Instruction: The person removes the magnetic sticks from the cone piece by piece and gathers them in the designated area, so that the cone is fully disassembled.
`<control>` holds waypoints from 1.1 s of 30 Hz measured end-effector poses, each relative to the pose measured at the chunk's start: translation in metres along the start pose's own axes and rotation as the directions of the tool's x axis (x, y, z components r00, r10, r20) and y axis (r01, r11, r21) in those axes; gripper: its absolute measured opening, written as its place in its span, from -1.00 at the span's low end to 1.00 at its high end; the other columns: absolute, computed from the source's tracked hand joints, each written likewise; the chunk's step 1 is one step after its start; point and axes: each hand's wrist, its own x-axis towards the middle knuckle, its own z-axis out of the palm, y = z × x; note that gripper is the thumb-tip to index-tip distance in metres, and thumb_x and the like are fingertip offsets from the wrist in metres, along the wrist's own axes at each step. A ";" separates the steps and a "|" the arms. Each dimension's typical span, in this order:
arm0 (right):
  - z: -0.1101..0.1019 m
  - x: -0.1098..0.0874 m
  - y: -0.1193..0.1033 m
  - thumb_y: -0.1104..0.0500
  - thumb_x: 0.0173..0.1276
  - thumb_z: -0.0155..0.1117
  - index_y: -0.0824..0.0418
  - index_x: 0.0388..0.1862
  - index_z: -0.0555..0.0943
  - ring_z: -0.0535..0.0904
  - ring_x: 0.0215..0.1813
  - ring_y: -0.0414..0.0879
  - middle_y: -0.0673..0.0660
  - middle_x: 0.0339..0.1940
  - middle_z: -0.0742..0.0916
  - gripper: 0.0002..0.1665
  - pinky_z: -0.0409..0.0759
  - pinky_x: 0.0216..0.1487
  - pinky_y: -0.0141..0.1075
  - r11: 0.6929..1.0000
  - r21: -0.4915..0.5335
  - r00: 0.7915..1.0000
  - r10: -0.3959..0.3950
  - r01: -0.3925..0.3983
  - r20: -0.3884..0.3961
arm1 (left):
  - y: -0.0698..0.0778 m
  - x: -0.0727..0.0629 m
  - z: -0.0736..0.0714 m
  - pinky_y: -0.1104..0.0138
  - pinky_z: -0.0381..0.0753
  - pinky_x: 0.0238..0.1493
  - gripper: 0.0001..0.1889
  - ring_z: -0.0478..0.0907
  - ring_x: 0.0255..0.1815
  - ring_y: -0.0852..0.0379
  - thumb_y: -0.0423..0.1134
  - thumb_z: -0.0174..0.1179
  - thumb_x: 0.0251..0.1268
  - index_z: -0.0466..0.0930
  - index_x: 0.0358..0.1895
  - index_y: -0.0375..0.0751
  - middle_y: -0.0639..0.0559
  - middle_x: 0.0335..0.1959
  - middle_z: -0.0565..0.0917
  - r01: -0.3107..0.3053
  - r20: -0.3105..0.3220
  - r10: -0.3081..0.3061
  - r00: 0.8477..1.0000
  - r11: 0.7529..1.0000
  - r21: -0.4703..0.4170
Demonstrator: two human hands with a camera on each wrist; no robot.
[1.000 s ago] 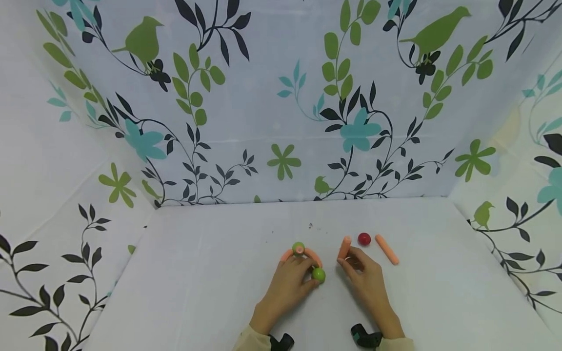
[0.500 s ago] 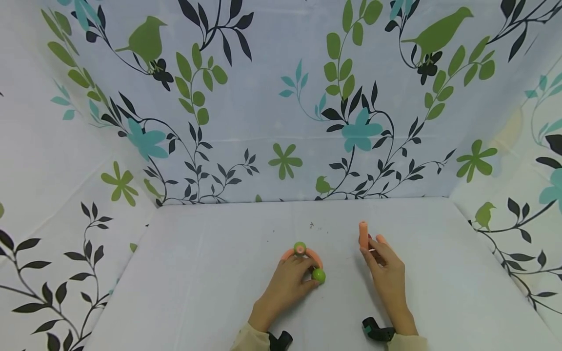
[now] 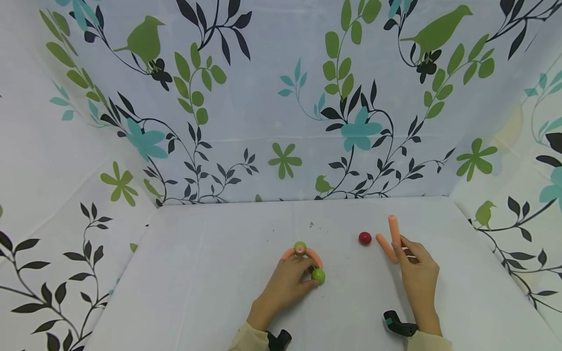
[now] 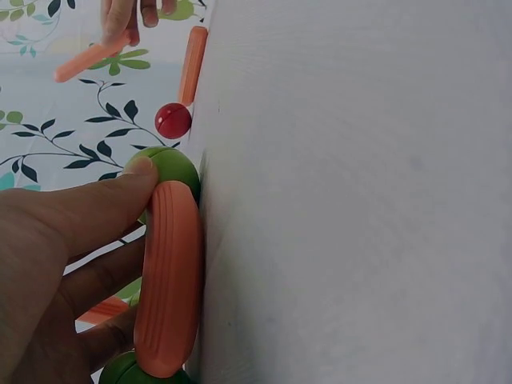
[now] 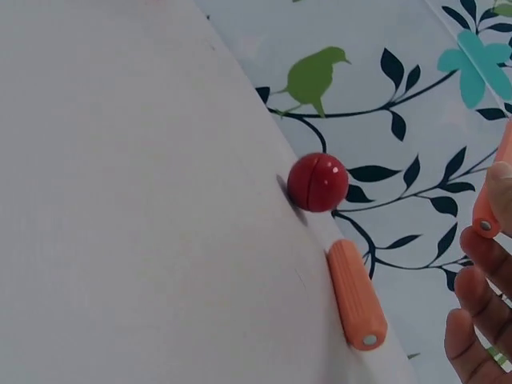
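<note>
My left hand (image 3: 286, 282) grips a toy frame of curved orange magnetic rods (image 3: 314, 257) and green balls (image 3: 318, 276) on the table. In the left wrist view its thumb presses on one green ball (image 4: 178, 170), joined to a ribbed curved rod (image 4: 170, 276). A round orange end tops the far green ball (image 3: 300, 245). To the right, my right hand (image 3: 419, 268) pinches a straight orange magnetic rod (image 3: 393, 229), raised and nearly upright. Left of that hand, a second straight rod (image 3: 384, 245) lies on the table beside a red ball (image 3: 365, 238). Fingers partly hide the frame.
A white-covered table (image 3: 210, 273) stretches around the hands. Behind it hangs a cloth (image 3: 246, 107) printed with birds and leaves, and similar cloth lines both sides. Each wrist carries a black camera mount (image 3: 399, 325).
My right hand has carried the straight rod rightward, from near the frame, past the red ball to beside the lying rod. My left hand stays at the frame.
</note>
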 end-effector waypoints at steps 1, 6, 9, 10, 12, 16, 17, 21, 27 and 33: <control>-0.003 0.001 0.002 0.21 0.37 0.49 0.15 0.16 0.77 0.55 -0.21 -0.44 -0.43 -0.22 0.66 -0.62 0.46 -0.21 -0.70 1.000 -0.001 1.000 0.003 -0.003 -0.010 | 0.000 0.000 0.000 -0.04 0.41 0.44 -0.67 0.63 0.08 0.18 -0.06 0.51 0.21 0.68 0.02 0.13 0.29 -0.04 0.76 -0.006 -0.004 0.006 1.000 1.000 0.001; -0.014 0.004 0.012 0.19 0.38 0.49 0.17 0.14 0.78 0.50 -0.24 -0.42 -0.45 -0.25 0.63 -0.65 0.40 -0.26 -0.66 0.999 -0.038 0.998 0.027 -0.029 -0.051 | -0.002 -0.001 0.001 -0.05 0.35 0.52 -0.68 0.63 0.06 0.18 -0.07 0.52 0.19 0.68 -0.01 0.12 0.27 -0.05 0.76 -0.030 -0.021 0.030 0.999 1.000 0.005; -0.018 0.005 0.017 0.14 0.39 0.48 0.13 0.14 0.78 0.47 -0.23 -0.42 -0.48 -0.26 0.60 -0.65 0.36 -0.29 -0.64 0.994 -0.087 0.995 0.065 -0.071 -0.072 | -0.003 -0.002 0.000 -0.02 0.43 0.45 -0.68 0.64 0.05 0.19 -0.07 0.52 0.19 0.70 -0.01 0.09 0.23 -0.07 0.77 -0.035 -0.015 0.035 0.999 0.999 0.002; -0.020 0.005 0.019 0.11 0.40 0.48 0.12 0.15 0.78 0.46 -0.22 -0.42 -0.47 -0.25 0.60 -0.64 0.36 -0.30 -0.64 0.990 -0.107 0.994 0.082 -0.090 -0.077 | -0.003 -0.002 -0.001 -0.01 0.46 0.40 -0.68 0.63 0.04 0.20 -0.07 0.52 0.20 0.70 0.00 0.08 0.22 -0.08 0.77 -0.034 -0.010 0.034 0.999 0.999 0.001; -0.022 0.005 0.020 0.07 0.41 0.47 0.11 0.15 0.78 0.44 -0.20 -0.40 -0.36 -0.23 0.66 -0.63 0.34 -0.30 -0.60 0.982 -0.143 0.990 0.116 -0.126 -0.080 | -0.003 -0.002 -0.002 0.00 0.49 0.37 -0.68 0.63 0.05 0.22 -0.07 0.51 0.21 0.71 0.00 0.07 0.21 -0.07 0.77 -0.035 0.001 0.035 0.999 0.999 -0.007; -0.025 0.007 0.024 0.05 0.43 0.44 0.15 0.16 0.77 0.41 -0.15 -0.28 0.06 -0.10 0.77 -0.61 0.29 -0.22 -0.43 0.959 -0.219 0.983 0.171 -0.181 -0.064 | -0.003 -0.002 -0.004 0.04 0.52 0.31 -0.71 0.62 0.04 0.26 -0.08 0.49 0.25 0.71 0.01 0.07 0.24 -0.11 0.76 -0.044 0.015 0.045 0.999 0.999 -0.014; -0.026 0.007 0.026 0.05 0.43 0.44 0.18 0.16 0.77 0.41 -0.14 -0.23 0.16 -0.06 0.78 -0.61 0.27 -0.20 -0.39 0.953 -0.239 0.982 0.177 -0.186 -0.060 | -0.003 -0.002 -0.004 0.05 0.52 0.29 -0.72 0.62 0.04 0.26 -0.08 0.48 0.26 0.72 0.00 0.08 0.25 -0.12 0.76 -0.048 0.017 0.049 0.999 0.999 -0.016; -0.028 0.007 0.031 0.10 0.43 0.42 0.28 0.13 0.76 0.48 -0.09 0.02 0.36 -0.02 0.78 -0.61 0.26 -0.14 -0.21 0.937 -0.290 0.981 0.190 -0.194 -0.043 | -0.004 -0.003 -0.005 0.14 0.53 0.10 -0.74 0.60 0.03 0.27 -0.05 0.47 0.28 0.73 0.00 0.14 0.34 -0.14 0.74 -0.055 0.039 0.055 0.998 0.998 -0.002; -0.031 0.006 0.037 0.12 0.41 0.42 0.30 0.12 0.75 0.63 -0.01 0.28 0.43 0.00 0.78 -0.61 0.33 -0.12 0.07 0.910 -0.374 0.982 0.187 -0.177 -0.009 | -0.004 -0.004 -0.008 0.19 0.49 0.05 -0.72 0.55 -0.05 0.29 -0.02 0.45 0.31 0.71 0.05 0.19 0.39 -0.15 0.72 -0.053 0.089 0.051 0.995 0.998 0.017; -0.030 0.007 0.044 0.10 0.42 0.41 0.29 0.13 0.75 0.59 0.00 0.33 0.45 0.00 0.77 -0.60 0.27 -0.16 0.15 0.880 -0.448 0.981 0.193 -0.160 0.028 | -0.004 -0.004 -0.013 0.12 0.50 0.18 -0.69 0.52 -0.10 0.31 -0.03 0.44 0.32 0.70 0.10 0.17 0.40 -0.08 0.74 -0.070 0.109 0.066 0.992 0.997 0.029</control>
